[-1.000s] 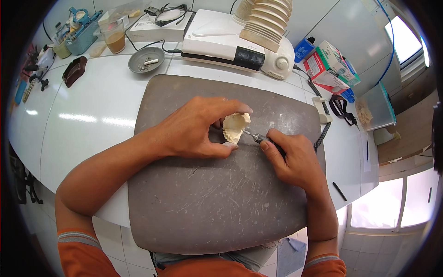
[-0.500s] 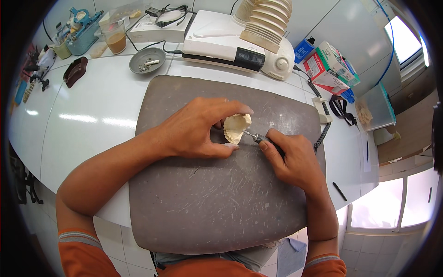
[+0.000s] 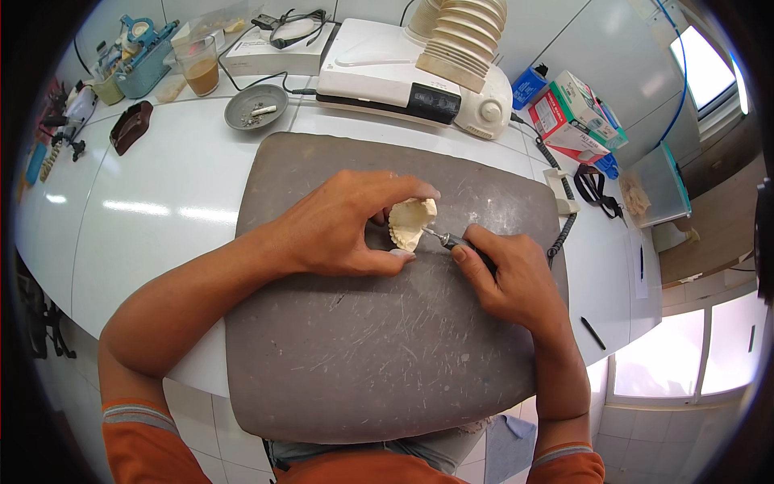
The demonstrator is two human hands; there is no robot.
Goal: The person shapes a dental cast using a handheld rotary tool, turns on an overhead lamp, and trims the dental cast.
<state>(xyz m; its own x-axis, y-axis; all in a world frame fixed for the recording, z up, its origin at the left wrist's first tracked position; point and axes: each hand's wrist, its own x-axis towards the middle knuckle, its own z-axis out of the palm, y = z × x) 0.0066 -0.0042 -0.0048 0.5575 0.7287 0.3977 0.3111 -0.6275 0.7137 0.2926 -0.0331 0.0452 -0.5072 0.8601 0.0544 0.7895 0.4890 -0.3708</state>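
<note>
one brown board (image 3: 379, 347), left hand (image 3: 339, 227) with grip around one dental cast (image 3: 409, 219), right hand (image 3: 513, 278) around one handpiece (image 3: 458, 242)

Bright | window (image 3: 704, 68) blown out, upper right | glare streaks on white tabletop (image 3: 121, 250) | rim curved, dark

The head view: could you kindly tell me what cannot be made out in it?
Head view: the far side of the cream dental model, facing away from the camera in the left hand.
Head view: the rear of the dark handpiece, hidden by the right hand.
Head view: whether the metal tip touches the model; too small to tell.
Head view: the upper end of the ribbed hose, cut off by the top edge.
</note>
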